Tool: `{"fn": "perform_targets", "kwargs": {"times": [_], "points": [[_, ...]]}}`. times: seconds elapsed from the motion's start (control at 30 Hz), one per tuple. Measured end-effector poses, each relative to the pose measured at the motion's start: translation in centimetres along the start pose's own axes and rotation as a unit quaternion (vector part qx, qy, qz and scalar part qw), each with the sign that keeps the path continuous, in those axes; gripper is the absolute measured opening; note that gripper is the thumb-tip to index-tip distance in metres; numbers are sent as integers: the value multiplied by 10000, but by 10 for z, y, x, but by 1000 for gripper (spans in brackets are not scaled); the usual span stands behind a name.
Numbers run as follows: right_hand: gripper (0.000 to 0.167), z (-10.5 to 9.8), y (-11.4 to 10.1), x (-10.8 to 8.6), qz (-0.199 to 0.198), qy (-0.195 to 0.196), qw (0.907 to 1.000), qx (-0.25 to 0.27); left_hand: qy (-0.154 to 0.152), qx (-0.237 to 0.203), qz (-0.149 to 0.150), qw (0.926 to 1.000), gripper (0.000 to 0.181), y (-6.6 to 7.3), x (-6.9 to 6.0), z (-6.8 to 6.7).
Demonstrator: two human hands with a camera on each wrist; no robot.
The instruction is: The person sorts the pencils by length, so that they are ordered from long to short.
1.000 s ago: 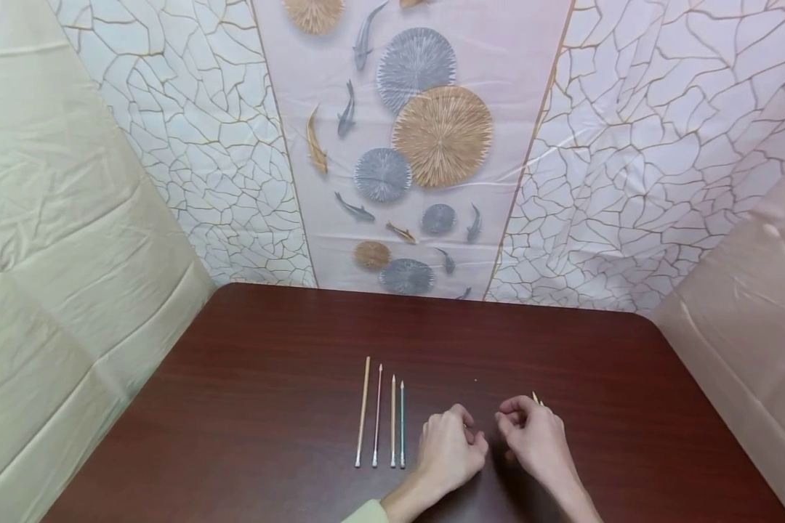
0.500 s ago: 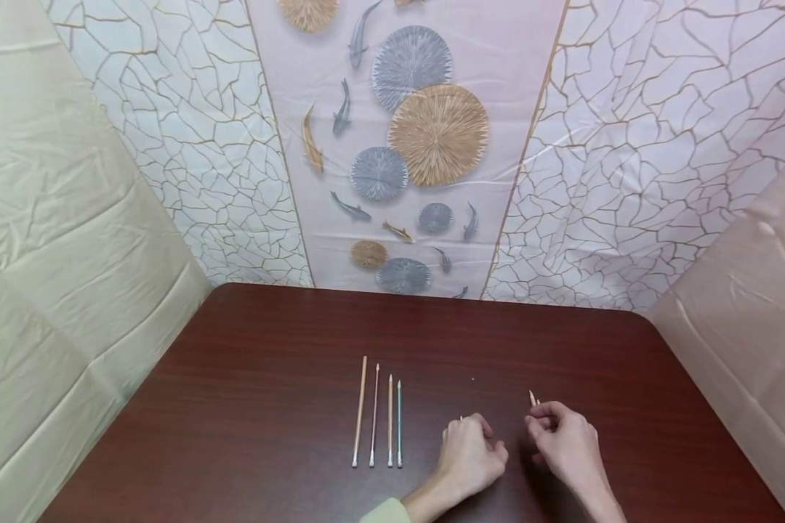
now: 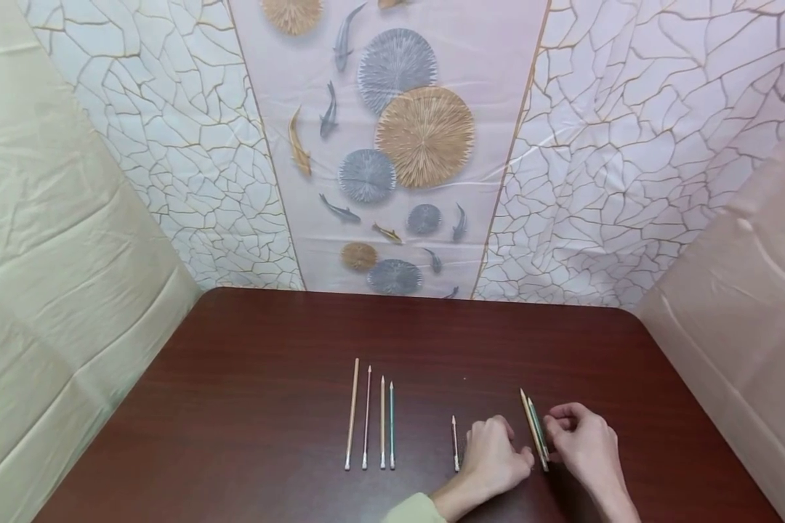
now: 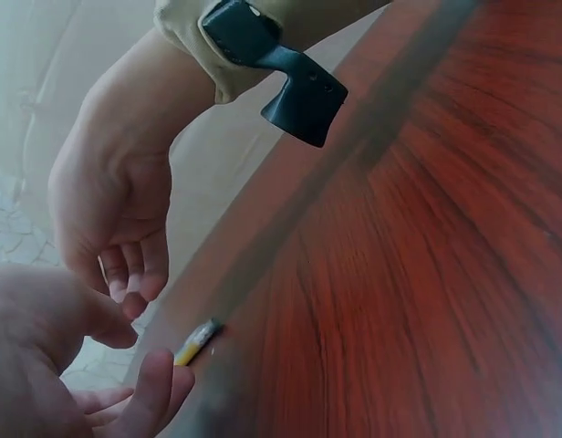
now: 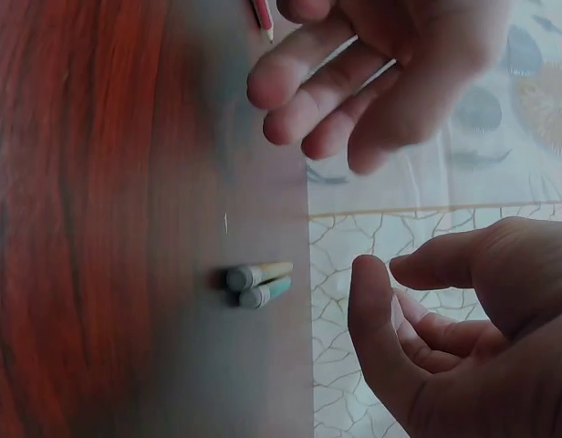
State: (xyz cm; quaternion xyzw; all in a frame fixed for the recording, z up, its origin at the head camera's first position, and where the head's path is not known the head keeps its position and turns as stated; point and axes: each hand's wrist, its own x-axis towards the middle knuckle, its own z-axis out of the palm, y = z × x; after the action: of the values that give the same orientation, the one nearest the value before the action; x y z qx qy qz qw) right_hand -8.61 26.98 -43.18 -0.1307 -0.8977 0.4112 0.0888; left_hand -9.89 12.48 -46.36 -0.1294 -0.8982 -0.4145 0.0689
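Note:
My left hand (image 3: 497, 459) rests low over the table with loosely bent fingers and nothing in them. Just to its left lies a short dark red pencil (image 3: 454, 444). Between my hands, a yellow pencil (image 3: 533, 430) and a green pencil (image 3: 538, 427) lie side by side, tips pointing away. Right beside this pair is my right hand (image 3: 584, 444), its fingers loosely curled. In the right wrist view a gap separates the right hand's fingers (image 5: 368, 301) from the pencils' eraser ends (image 5: 249, 276). The left wrist view shows one yellow pencil end (image 4: 199, 342) beyond the left fingertips.
Farther left, several longer pencils stand in a row: a tan one (image 3: 352, 414), a pinkish one (image 3: 367, 418), another tan one (image 3: 382, 421) and a teal one (image 3: 392, 425). Behind the dark wooden table (image 3: 268, 327) hangs a patterned cloth (image 3: 425, 240).
Both hands have moved right. The short red pencil, earlier mostly hidden by the left hand, now shows whole. The yellow and green pencils have come out from behind the right hand.

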Motion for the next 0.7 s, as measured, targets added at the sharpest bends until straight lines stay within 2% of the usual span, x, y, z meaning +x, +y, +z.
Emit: {"fn": "perform_targets", "kwargs": {"times": [0.27,0.43,0.57,0.7], "points": [[24,-1,11,4,-25,63,9999,-124,-83,114,-374,9992,32,9,7,20],[25,0,18,7,1,24,9999,-136,-135,233,-404,9988,37,12,11,29],[26,0,22,10,-97,2,9991,-405,-248,400,-435,9979,41,16,13,33],[24,1,26,12,-185,52,9975,-674,-206,462,-350,9981,46,17,14,38]]}}
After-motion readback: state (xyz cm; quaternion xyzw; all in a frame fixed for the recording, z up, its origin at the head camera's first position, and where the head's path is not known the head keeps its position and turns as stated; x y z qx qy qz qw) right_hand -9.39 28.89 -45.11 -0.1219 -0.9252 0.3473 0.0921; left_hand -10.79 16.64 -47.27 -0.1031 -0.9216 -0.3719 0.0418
